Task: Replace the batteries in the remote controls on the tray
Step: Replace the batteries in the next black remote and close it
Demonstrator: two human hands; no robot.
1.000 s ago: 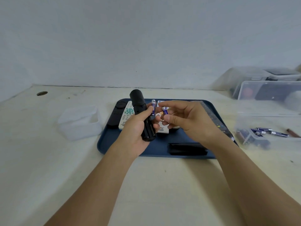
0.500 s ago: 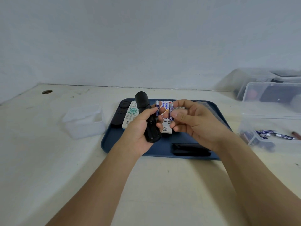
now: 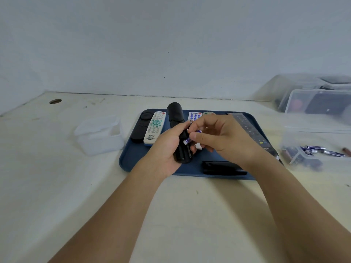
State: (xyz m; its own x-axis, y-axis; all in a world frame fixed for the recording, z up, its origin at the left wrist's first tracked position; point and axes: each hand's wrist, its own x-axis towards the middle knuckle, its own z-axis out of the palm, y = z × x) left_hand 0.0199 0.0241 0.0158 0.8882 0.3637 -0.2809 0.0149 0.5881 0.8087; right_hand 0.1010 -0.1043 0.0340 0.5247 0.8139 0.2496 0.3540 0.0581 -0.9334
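two batteries in play above the blue tray [image 3: 133, 164]. left hand [image 3: 167, 149] is wrapped around a black remote [image 3: 178, 133], held upright-tilted over the tray's middle, its far end pointing away. right hand [image 3: 218, 137] pinches a purple-and-white battery [image 3: 188, 139] between thumb and fingers, its white end right at the remote's body. a second battery tip [image 3: 190, 121] shows just beyond, at the left hand's fingertips; cannot tell which hand carries it.

risks, judged from this:
- polarity. the compartment is hidden behind the fingers, so i cannot tell which way the terminals face. a battery pushed in reversed would seat but leave the remote dead.
- drop. the pinch is only at the fingertips and the cell is smooth and round; if it slips it would roll on the tray, possibly under the white remote [image 3: 154, 128] at left or toward the black cover [image 3: 224, 168] lying at the near edge.
- juggling two cells near one hand could let the spare slide out while the first is pressed home.
- mixing. loose batteries [image 3: 321, 150] lie in and beside the clear box [image 3: 311, 145] at right; a dropped cell landing there could not be told old from new.

other remotes rest at the tray's far side.
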